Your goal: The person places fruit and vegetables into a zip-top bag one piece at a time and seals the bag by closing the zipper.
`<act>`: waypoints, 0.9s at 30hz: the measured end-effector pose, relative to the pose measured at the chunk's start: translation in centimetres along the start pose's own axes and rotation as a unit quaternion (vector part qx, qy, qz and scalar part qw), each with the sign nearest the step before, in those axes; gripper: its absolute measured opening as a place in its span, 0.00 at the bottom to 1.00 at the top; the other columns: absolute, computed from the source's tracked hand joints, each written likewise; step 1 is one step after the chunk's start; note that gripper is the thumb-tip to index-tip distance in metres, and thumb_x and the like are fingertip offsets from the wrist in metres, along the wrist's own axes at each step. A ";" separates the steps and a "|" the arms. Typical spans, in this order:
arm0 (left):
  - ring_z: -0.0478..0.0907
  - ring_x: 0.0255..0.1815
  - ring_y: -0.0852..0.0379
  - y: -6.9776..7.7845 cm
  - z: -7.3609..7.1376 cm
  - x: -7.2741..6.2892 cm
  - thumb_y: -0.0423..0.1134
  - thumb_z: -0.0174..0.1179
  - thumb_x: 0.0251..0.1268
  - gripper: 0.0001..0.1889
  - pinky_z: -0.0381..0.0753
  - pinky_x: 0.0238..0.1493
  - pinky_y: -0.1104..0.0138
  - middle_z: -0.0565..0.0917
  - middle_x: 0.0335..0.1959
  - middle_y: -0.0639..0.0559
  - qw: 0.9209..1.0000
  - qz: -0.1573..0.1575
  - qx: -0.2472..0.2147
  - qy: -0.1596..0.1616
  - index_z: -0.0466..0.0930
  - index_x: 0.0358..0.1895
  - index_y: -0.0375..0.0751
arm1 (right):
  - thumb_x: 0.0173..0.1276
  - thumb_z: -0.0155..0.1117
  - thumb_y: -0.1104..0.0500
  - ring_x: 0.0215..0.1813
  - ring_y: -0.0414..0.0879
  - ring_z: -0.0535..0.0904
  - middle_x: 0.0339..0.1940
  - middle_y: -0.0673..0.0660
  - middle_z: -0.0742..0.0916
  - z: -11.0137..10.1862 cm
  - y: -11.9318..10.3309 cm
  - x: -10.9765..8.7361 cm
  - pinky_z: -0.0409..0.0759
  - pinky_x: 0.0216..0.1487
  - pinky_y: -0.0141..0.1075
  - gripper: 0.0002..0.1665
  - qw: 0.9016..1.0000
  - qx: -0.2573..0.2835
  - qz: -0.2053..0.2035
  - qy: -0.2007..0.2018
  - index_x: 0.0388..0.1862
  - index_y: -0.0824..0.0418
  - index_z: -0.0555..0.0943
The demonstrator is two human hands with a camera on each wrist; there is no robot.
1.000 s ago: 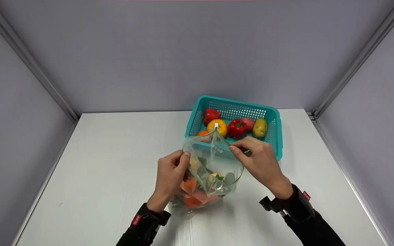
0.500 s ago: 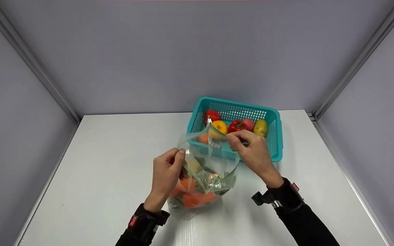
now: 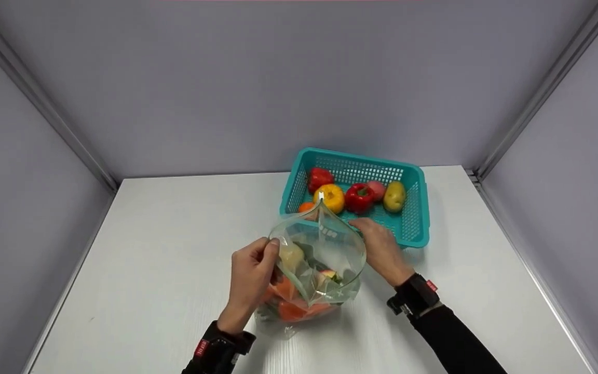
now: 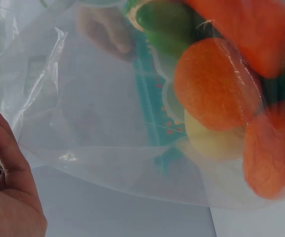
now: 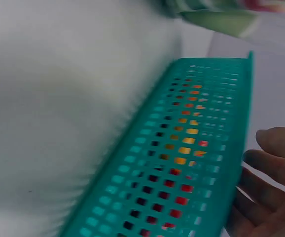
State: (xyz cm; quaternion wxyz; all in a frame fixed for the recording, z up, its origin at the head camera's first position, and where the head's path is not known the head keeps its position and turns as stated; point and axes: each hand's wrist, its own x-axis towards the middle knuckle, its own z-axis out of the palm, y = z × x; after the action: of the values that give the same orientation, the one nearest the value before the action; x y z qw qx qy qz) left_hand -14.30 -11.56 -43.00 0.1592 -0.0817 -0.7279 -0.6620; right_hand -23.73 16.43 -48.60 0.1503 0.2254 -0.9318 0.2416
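Observation:
A clear zip bag (image 3: 325, 234) with a wide mouth stands on the white table, with orange and yellow produce inside. In the left wrist view, orange pieces (image 4: 216, 84) and a green piece (image 4: 164, 22) show through its film. My left hand (image 3: 252, 275) pinches the bag's left rim between thumb and fingers. At the bag's right side, my right hand (image 3: 382, 249) is over the near edge of the teal basket (image 3: 417, 208). In the right wrist view its fingers are loosely bent beside the basket rim, with nothing held.
Inside the basket lie two red bell peppers (image 3: 359, 198), a yellow round vegetable (image 3: 330, 198), a pink-red round piece (image 3: 377, 190), a potato-like piece (image 3: 394, 196) and an orange piece (image 3: 306, 206). A grey wall (image 3: 299, 83) stands behind the table.
My right hand has let go of the bag's right rim and moved down to the basket's near edge. The bag's mouth looks rounder and wider. The left hand keeps its pinch.

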 end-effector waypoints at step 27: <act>0.72 0.09 0.59 0.2 -0.4 -0.3 0.34 0.58 0.78 0.22 0.74 0.11 0.69 0.74 0.10 0.48 1.000 0.007 0.007 0.006 0.73 0.18 0.37 | 0.69 0.72 0.64 0.50 0.55 0.87 0.45 0.58 0.91 -5.4 6.9 -5.8 0.86 0.52 0.50 0.12 0.998 -0.043 -0.035 0.009 0.50 0.64 0.88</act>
State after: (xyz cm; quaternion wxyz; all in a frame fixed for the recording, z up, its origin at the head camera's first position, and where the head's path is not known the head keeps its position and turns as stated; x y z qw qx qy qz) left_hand -13.90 -11.89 -42.92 0.1688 -0.0812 -0.7307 -0.6565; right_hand -21.23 26.70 -48.97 0.1770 0.2492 -0.9314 0.1977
